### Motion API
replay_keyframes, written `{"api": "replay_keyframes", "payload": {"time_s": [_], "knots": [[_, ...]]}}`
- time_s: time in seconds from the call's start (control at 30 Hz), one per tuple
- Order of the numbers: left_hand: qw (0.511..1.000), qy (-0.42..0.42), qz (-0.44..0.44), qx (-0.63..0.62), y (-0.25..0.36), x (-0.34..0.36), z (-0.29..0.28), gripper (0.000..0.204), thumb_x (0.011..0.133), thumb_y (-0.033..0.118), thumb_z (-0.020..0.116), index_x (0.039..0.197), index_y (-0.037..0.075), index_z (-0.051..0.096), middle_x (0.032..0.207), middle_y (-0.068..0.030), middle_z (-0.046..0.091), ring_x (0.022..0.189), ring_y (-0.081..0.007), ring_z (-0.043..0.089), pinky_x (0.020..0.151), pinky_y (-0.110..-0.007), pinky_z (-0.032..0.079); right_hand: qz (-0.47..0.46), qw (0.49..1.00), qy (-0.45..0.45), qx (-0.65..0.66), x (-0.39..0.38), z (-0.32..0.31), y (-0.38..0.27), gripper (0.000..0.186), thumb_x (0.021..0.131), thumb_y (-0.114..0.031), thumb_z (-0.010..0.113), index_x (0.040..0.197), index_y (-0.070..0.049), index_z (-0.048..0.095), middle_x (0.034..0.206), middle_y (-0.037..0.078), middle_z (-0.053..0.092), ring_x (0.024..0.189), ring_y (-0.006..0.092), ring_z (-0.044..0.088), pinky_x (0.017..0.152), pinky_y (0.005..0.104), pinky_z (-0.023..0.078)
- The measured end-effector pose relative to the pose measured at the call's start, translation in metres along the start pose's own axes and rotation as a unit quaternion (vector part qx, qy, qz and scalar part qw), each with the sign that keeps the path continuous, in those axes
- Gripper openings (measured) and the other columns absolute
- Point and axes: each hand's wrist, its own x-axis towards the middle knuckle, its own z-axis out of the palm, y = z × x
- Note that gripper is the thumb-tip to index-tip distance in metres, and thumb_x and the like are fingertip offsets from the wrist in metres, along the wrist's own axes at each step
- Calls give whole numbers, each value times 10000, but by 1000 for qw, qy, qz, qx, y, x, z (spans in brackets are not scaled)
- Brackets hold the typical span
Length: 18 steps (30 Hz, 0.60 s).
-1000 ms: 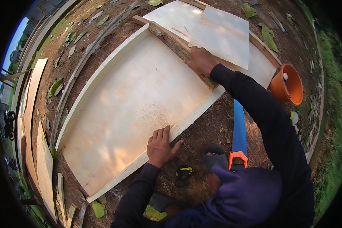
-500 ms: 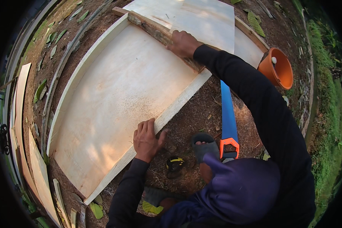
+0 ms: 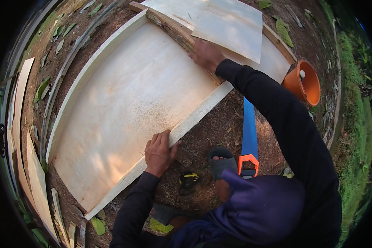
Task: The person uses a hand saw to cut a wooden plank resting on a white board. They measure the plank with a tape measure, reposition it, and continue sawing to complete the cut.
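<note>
Framed wooden panel (image 3: 111, 103): lies on brown ground (image 3: 219, 128), gripped at the near rail (image 3: 202, 110) by the left hand (image 3: 159, 153) with thumb outside and at the rough crosspiece (image 3: 169, 28) by the right hand (image 3: 207, 56) with fingers curled. Has blue handsaw (image 3: 249, 130) and orange bucket (image 3: 295, 87) nearby.

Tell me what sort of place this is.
Probably an outdoor yard used as a makeshift woodworking spot: there's bare soil scattered with leaves, a strip of grass to the right, and a blue-bladed saw near the big wooden panel.
</note>
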Motion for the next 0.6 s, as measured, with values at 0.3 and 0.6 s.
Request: {"api": "replay_keyframes", "payload": {"time_s": [0.3,0.6], "knots": [[1000,-8,-17,9,1,-2,3,493,867,343,809,1221,48,634,1108,-121,713,1036,-298,675,852,-420,534,19,1000,4,17,2,5,-4,389,998,-332,606,1087,46,599,974,275,646,947,413,670,837,489,536],[1000,5,-14,6,3,-1,0,489,885,379,790,1220,59,636,1078,-113,716,1034,-289,669,854,-423,518,67,992,-68,85,21,8,9,677,1037,-511,556,1314,99,455,1134,389,652,1093,496,661,964,528,503]]}}
